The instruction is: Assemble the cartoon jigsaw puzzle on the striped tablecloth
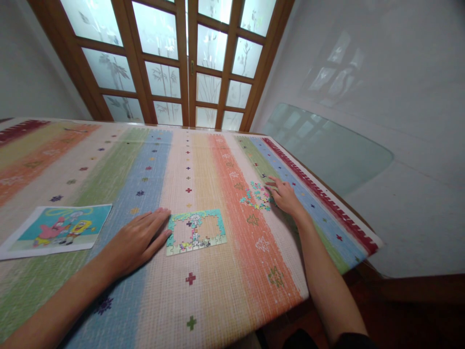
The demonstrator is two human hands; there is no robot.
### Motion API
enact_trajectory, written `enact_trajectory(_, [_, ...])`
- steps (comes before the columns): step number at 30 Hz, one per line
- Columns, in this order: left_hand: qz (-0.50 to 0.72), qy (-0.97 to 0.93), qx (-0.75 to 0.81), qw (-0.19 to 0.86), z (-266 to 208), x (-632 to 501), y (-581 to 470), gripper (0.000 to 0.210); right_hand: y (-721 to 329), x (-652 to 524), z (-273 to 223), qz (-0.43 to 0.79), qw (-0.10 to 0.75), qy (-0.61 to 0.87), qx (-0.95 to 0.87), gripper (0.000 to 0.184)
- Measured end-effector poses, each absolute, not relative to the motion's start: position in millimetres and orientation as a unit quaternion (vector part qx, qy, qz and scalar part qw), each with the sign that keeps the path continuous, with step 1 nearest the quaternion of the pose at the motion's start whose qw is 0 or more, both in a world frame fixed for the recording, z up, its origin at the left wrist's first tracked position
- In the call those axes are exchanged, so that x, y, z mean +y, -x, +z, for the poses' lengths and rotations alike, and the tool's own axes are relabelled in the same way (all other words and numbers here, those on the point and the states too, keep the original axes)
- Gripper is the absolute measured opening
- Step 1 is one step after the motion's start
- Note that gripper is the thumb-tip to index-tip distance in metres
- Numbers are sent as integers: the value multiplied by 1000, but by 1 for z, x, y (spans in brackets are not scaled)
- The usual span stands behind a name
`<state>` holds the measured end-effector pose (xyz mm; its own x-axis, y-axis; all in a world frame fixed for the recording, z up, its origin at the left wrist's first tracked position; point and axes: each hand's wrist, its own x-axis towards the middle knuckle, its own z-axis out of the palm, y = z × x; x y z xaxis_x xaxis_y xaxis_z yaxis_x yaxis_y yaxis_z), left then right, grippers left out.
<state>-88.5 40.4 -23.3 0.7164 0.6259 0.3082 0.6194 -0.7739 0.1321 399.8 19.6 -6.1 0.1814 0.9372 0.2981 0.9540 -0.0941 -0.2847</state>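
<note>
A partly assembled jigsaw puzzle (pixel 196 220) lies flat on the table, its border joined and a strip with a cartoon figure running down the middle. The tablecloth shows through two gaps inside it. My left hand (pixel 141 237) rests flat beside its left edge, fingers stretched out, fingertips at the border. To the right, loose puzzle pieces (pixel 256 195) lie scattered in a small heap. My right hand (pixel 284 194) reaches to the heap's right side with fingers apart, the index finger extended over the pieces. No piece shows in its grip.
A printed cartoon picture (pixel 69 225) on white paper lies at the left. A striped tablecloth (pixel 232 291) covers the table, whose right edge runs close to a white wall (pixel 410 97). Wooden doors with frosted panes (pixel 163 77) stand beyond the far edge.
</note>
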Motion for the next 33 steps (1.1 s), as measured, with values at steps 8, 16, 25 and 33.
enact_trajectory(8, [170,-926,336,25,-20,40,89,55,-413,13,-2,-32,224,757,-614,56])
enact_trajectory(16, [169,-925,339,28,-21,39,88,54,-411,16,-3,-22,242,738,-629,48])
enact_trajectory(25, [173,-923,342,30,-23,40,88,52,-407,10,13,17,307,760,-573,38])
enact_trajectory(33, [164,-924,344,34,-20,40,89,54,-397,10,16,42,324,770,-548,49])
